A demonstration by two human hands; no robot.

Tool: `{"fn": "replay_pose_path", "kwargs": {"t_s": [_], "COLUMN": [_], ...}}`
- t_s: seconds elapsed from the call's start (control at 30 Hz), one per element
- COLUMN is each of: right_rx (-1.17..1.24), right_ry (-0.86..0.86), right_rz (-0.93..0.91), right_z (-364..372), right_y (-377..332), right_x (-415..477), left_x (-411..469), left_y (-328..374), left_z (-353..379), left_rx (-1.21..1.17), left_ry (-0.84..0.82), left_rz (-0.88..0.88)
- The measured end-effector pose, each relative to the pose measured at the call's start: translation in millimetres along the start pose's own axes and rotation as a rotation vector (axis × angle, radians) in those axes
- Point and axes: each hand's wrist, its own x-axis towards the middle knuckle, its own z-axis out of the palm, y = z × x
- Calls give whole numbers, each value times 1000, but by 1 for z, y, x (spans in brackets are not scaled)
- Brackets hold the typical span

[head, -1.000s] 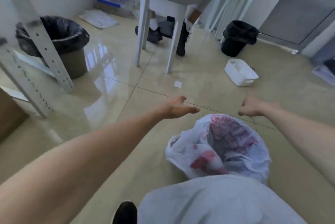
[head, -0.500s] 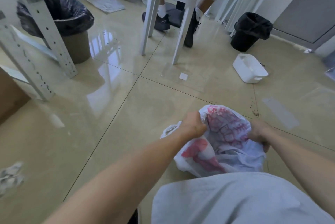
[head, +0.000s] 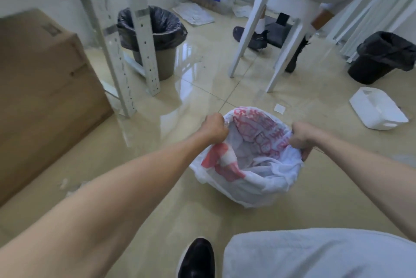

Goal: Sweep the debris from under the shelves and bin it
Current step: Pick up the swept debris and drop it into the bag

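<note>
Plastic bag [head: 258, 187] on floor [head: 326, 205] between both hands: judged light, limp, slippery, prone to collapse unless taken at opposite rim edges. White film, red print, crumpled, mouth stretched open. Left hand [head: 215, 128] clenched on left rim; right hand [head: 301, 137] gripping right rim. Pale debris scraps [head: 66, 183], blurred, on floor well left of bag.

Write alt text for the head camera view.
The left hand and right hand grip opposite edges of a white plastic bag with red print, holding it open on the floor. Beyond stand a black-lined bin and shelf uprights.
</note>
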Motion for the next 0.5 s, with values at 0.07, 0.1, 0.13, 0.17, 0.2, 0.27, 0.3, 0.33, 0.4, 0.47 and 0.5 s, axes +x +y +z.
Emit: {"fn": "replay_pose_path", "kwargs": {"t_s": [0.07,0.1,0.13,0.17,0.2,0.27,0.3,0.33,0.4,0.47,0.5], "right_rx": [-23,-36,-51,-79,-120,-210,-235,-237,-221,-210,-199], "right_ry": [21,31,42,63,99,190,231,256,273,268,246], "right_rz": [-56,-88,-125,-161,-198,-251,-264,-272,-266,-242,-233], "right_z": [0,1,2,1,0,-7,-13,-19,-29,-29,-24], "right_y": [-32,-49,-65,-81,-97,-124,-135,-146,-161,-173,-177], "right_x": [9,14,18,22,26,34,38,41,45,47,48], "left_x": [0,0,-2,-3,-6,-13,-15,-17,-17,-14,-13], "left_y": [-19,-29,-39,-50,-58,-69,-72,-75,-80,-87,-91], "left_z": [-25,-38,-51,-62,-72,-87,-90,-91,-91,-95,-100], "left_rx": [-8,-18,-24,-33,-57,-133,-146,-135,-130,-139,-131], "left_ry": [49,75,101,114,107,81,93,119,181,218,233], "left_rz": [-34,-57,-78,-96,-107,-123,-133,-146,-159,-158,-156]}}
